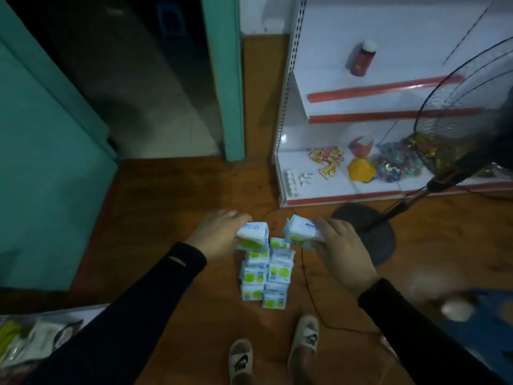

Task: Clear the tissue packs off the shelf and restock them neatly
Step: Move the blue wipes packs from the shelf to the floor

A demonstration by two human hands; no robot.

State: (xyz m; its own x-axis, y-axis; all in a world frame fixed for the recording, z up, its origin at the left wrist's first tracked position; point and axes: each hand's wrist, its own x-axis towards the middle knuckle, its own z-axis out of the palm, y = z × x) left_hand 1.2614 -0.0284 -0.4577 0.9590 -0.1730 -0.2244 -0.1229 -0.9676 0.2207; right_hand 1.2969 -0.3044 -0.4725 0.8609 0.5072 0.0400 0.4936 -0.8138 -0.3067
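Several white tissue packs with green circles (265, 276) lie in two rows on the wooden floor in front of my feet. My left hand (213, 234) grips one tissue pack (254, 232) just above the far end of the left row. My right hand (341, 248) grips another tissue pack (301, 232) above the far end of the right row. The white shelf unit with red edge strips (361, 95) stands at the upper right, beyond the packs.
The shelf holds a brown bottle (361, 58), snack packets (327, 159), a yellow item (361, 169) and small white bottles (294, 182). A standing fan (455, 129) with a round base (363, 234) and a cable sits right of the packs. A teal door (41, 162) stands left.
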